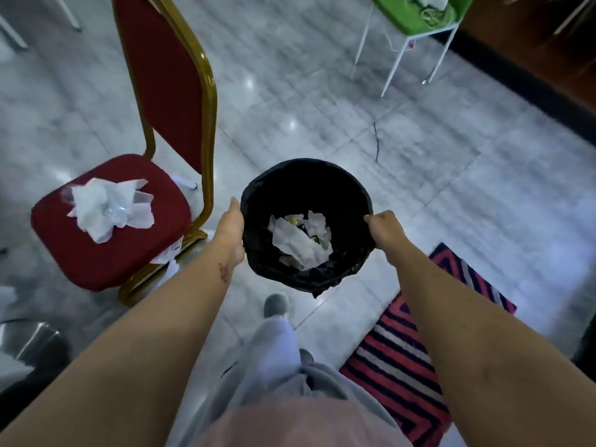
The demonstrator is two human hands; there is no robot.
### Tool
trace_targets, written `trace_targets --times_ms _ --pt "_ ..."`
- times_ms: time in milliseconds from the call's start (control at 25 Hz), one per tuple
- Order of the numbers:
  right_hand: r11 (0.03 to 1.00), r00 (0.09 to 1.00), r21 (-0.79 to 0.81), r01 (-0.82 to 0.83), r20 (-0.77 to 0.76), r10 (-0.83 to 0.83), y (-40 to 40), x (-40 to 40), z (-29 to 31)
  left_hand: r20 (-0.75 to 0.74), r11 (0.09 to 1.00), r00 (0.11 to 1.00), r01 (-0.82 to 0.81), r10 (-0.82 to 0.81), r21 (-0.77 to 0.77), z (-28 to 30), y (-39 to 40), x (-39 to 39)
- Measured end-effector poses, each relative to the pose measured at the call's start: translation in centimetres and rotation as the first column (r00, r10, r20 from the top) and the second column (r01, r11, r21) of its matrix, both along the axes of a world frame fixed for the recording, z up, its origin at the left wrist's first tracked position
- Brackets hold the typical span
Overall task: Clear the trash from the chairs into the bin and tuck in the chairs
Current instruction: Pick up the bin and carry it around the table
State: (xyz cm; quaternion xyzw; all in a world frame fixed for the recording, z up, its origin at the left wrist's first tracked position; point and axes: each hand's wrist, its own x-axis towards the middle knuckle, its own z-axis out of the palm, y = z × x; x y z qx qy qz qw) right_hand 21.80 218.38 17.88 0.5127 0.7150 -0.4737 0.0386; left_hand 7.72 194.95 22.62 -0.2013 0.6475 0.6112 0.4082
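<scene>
Black-lined bin (pixel 306 188) gripped by both hands, beside littered red chair (pixel 96 253).

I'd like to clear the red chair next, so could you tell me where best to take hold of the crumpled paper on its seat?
Take the crumpled paper from above, closing your grip around its bunched middle; its loose corners would probably tear or unfold.

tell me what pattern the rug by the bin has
Stripes in red, dark navy and white on the rug, clearest in the head view.
</scene>
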Motion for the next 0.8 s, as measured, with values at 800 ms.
trace_targets --times_ms 800 --pt "0.958 0.958 0.022 -0.287 0.01 0.287 31.7 -51.2 0.0 0.042 0.921 0.92 -0.389 0.389 -0.014 -3.0 28.3 -44.5"
